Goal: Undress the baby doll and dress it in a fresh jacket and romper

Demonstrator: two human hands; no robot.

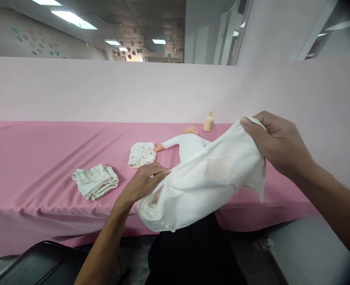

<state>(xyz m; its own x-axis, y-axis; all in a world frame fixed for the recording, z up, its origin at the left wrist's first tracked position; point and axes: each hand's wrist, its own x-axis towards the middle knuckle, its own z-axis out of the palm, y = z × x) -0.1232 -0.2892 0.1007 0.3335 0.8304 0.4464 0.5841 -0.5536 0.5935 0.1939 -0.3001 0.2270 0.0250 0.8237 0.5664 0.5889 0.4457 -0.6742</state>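
A white baby garment (195, 190) hangs stretched between my two hands in front of the table, its exact cut unclear. My left hand (148, 180) pinches its upper edge near the lower left end. Higher up, my right hand (274, 138) grips the other end between thumb and fingers. A paler, see-through rectangular patch shows in the fabric. Behind the garment a baby doll (188, 145) in a white long-sleeved top lies on its back, its lower body hidden by the cloth. The doll's hand touches a small patterned white cloth item (142, 154).
Pink cloth (44, 166) covers the table, which meets a pale wall. A folded stack of patterned cloth (96, 182) lies at the left. A cream bottle (208, 122) stands beyond the doll. A black chair (41, 263) is at the lower left.
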